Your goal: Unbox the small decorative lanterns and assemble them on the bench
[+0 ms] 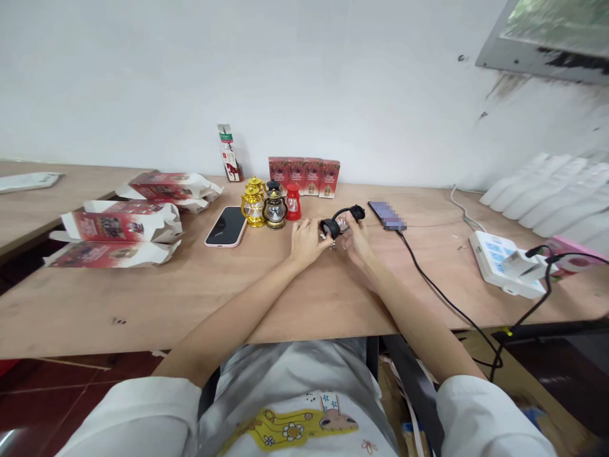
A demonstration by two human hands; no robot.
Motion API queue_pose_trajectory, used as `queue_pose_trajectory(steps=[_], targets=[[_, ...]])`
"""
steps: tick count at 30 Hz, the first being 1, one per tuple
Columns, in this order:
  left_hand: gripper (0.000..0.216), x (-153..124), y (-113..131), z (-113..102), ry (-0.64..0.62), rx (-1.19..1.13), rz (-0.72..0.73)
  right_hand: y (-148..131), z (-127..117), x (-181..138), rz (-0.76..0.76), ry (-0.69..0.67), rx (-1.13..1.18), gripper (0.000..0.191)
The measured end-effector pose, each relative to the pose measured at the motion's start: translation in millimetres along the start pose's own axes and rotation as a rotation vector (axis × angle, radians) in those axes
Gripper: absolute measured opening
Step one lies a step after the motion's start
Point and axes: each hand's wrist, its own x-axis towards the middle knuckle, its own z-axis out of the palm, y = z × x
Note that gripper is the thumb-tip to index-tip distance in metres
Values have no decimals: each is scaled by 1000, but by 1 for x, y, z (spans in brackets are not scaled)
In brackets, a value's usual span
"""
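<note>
A small black lantern (330, 227) lies tilted on its side between my two hands, just above the wooden table. My left hand (307, 240) has its fingers closed round the lantern's base end. Toward the other end, my right hand (354, 233) grips the clear middle part near the black top. Some small pale bits show under the lantern, too small to name. Left of my hands stand a red lantern (294, 204), a black and bronze lantern (275, 211) and gold lanterns (254, 208), with another dark one partly hidden behind.
Several red boxes (304, 175) stand against the wall. Opened red cartons (114, 222) lie at the left, near a phone with a pink edge (225, 226). At the right are a cabled phone (387, 216) and a white power strip (504, 263).
</note>
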Motion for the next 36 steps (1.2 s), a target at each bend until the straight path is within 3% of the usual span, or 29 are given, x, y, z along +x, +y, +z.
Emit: queue_pose_trajectory(steps=[19,23,26,30,36], targets=[[38,0,1,1,-43,-37,-39,4,-3,3,-22,30,-7,46],[42,-1,2,1,24,-67,-78,0,-2,4,-27,87,-4,44],[32,-2,4,0,108,-92,-94,-2,-3,6,-25,106,-4,45],[7,-3,7,0,110,-114,-75,0,-4,7,-35,105,-16,45],[9,-3,10,2,116,-129,-89,0,-6,11,-79,160,-31,45]])
